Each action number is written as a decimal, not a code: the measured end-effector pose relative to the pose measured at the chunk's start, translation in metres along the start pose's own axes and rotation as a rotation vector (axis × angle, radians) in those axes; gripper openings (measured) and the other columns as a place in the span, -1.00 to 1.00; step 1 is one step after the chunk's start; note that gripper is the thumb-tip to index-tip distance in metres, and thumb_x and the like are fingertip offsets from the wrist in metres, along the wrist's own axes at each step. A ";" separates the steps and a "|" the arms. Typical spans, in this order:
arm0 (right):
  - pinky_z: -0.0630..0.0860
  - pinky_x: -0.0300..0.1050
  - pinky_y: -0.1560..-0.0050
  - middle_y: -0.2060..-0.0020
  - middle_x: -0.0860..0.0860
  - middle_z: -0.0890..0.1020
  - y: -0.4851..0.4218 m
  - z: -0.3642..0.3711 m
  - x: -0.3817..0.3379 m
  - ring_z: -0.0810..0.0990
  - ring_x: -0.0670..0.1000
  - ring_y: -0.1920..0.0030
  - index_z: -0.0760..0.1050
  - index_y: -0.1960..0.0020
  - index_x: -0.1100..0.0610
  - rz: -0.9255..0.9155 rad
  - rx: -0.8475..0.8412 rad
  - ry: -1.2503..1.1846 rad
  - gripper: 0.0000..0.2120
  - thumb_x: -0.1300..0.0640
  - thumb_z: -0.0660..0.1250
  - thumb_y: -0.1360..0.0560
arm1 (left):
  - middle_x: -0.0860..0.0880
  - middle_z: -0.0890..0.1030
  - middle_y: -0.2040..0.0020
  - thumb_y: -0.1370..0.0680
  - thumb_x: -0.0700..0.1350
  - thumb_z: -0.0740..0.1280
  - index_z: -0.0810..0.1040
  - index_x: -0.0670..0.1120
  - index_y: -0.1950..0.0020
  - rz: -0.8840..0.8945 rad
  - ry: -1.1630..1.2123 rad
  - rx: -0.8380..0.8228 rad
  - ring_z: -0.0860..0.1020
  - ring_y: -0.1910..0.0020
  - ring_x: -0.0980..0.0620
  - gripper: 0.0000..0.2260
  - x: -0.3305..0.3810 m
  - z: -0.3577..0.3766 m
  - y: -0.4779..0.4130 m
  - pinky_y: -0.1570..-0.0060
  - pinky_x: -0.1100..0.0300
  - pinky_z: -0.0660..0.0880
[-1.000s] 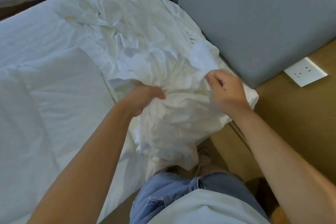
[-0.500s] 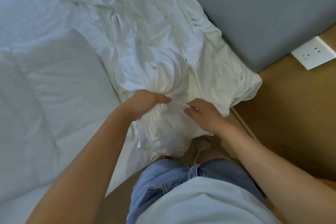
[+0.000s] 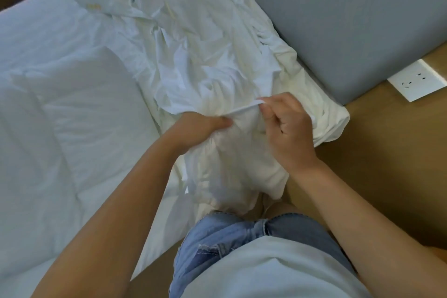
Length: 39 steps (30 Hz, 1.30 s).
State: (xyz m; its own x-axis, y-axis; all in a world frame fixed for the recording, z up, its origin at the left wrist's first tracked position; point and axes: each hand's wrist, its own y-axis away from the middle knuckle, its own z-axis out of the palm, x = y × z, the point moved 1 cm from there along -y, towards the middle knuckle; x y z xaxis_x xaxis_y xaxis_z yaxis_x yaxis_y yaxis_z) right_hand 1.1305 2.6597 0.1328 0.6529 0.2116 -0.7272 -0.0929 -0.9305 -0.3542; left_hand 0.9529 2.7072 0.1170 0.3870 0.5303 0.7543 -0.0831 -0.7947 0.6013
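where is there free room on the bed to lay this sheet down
Free: the smooth duvet left of the left hand. Crowded: the crumpled sheet heaped along the grey headboard, which the right hand pinches too.

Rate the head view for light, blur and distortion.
Head view: the light is soft and even, with no glare or hard shadows; the crumpled white sheet is pale and low in contrast, yet its folds stay readable; the left hand looks slightly smeared, while the right hand is a little crisper; the wide-angle lens seems to bow the long edge of the grey headboard slightly.
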 end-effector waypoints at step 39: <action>0.35 -0.37 0.22 0.33 0.12 0.54 -0.015 0.004 0.012 0.45 -0.04 0.29 0.57 0.17 0.35 0.162 -0.170 -0.087 -0.77 0.22 0.26 -0.55 | -0.04 0.59 0.45 -0.08 -0.24 0.38 0.63 -0.11 0.48 -0.095 0.595 -0.472 0.59 0.45 0.03 -0.92 -0.016 0.020 -0.004 0.40 0.28 0.51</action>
State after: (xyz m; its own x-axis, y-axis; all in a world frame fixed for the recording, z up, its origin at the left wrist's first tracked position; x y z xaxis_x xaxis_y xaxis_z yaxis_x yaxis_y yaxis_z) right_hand 1.1363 2.6777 0.1273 0.5718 0.0741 -0.8170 -0.0579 -0.9898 -0.1303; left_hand 0.9650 2.6956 0.0972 -0.1365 0.7657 0.6286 -0.5094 -0.5985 0.6184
